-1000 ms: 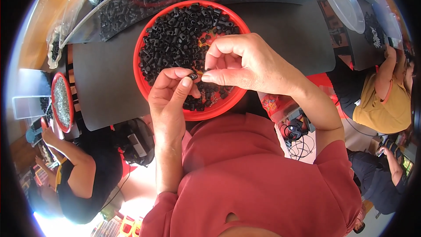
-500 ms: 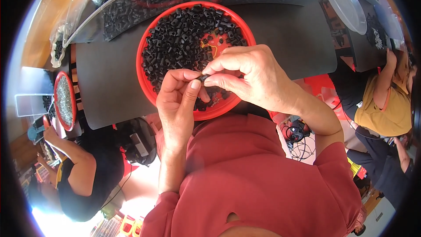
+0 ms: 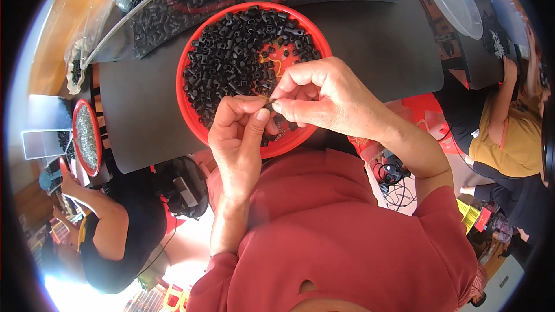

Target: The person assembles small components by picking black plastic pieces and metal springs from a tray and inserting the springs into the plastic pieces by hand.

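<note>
Over the near part of a round red tray [image 3: 181,95], my two hands meet with their fingertips almost touching. The tray holds a heap of small black plastic pieces [image 3: 231,52], short and tube-like; part of its patterned red bottom shows right of the heap. My left hand [image 3: 238,141] pinches a small black plastic piece [image 3: 268,104] between thumb and forefinger. From the right, my right hand [image 3: 332,95] closes thumb and forefinger on the same spot. Fingers cover most of the piece, so its exact shape is hidden.
Clear plastic bins [image 3: 185,8] of black pieces stand beyond the tray on the dark table [image 3: 381,46]. At left is a red tray of shiny small parts [image 3: 87,137]. Co-workers sit at left [image 3: 115,237] and right [image 3: 509,133]. Cables [image 3: 396,185] lie low at right.
My fingertips have drawn closer together, and less of the black piece shows between them. The view has shifted slightly. At right, a co-worker's arm has moved.
</note>
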Motion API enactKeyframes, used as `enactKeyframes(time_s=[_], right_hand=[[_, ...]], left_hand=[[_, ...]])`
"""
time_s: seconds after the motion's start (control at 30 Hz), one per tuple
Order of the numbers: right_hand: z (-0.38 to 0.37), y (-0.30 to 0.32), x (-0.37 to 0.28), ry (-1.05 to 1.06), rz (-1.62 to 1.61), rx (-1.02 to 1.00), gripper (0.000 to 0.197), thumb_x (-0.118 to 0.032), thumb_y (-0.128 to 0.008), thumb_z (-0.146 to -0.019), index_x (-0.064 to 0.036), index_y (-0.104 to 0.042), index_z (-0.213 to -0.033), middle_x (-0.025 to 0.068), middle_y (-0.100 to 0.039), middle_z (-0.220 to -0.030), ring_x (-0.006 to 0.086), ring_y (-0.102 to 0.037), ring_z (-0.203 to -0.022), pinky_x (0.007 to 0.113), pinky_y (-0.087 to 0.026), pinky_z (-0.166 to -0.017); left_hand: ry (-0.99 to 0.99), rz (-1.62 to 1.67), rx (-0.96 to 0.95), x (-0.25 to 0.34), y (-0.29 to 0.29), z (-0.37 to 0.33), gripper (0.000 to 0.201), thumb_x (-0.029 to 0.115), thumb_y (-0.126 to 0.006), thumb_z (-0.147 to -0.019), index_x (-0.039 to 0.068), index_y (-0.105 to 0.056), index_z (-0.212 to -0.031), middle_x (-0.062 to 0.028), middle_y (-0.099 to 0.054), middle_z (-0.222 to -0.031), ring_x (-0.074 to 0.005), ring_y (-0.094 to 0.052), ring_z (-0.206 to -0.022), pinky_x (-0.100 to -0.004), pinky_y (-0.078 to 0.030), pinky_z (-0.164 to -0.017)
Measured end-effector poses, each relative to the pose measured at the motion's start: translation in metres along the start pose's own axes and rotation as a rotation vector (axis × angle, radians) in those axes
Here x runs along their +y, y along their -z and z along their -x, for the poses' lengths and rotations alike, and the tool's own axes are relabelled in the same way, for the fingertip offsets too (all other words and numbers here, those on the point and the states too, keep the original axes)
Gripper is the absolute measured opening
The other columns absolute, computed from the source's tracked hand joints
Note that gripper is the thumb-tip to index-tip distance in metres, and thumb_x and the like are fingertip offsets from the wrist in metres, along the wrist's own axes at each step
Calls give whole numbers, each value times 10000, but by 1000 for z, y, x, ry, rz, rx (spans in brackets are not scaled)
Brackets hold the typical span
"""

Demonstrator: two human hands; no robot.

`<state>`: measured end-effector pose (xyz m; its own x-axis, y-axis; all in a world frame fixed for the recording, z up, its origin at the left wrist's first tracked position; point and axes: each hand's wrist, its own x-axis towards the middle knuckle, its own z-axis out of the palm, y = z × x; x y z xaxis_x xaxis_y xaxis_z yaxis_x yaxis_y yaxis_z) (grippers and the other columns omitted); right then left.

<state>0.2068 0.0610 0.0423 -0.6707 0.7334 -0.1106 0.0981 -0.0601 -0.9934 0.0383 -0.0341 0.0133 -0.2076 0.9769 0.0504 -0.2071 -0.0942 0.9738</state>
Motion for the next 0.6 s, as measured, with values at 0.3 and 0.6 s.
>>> enactKeyframes(time_s=[0.3,0.6], right_hand=[[6,-9,7,182,71,31,101,17,-695,-900,31,-605,-942,54,-680,-832,90,-693,-731,239,-547,-625],[9,-15,11,112,-104,78,110,10,-699,-886,39,-593,-888,112,-709,-792,150,-726,-748,285,-572,-660]], left_hand=[[-34,-97,9,-3,-3,3,128,-116,-536,-985,-6,-544,-1050,-81,-617,-1032,-86,-570,-771,-230,-503,-703],[-8,19,33,-10,-9,4,95,-77,-537,-1001,4,-539,-1050,-84,-615,-1021,-91,-578,-769,-244,-506,-704]])
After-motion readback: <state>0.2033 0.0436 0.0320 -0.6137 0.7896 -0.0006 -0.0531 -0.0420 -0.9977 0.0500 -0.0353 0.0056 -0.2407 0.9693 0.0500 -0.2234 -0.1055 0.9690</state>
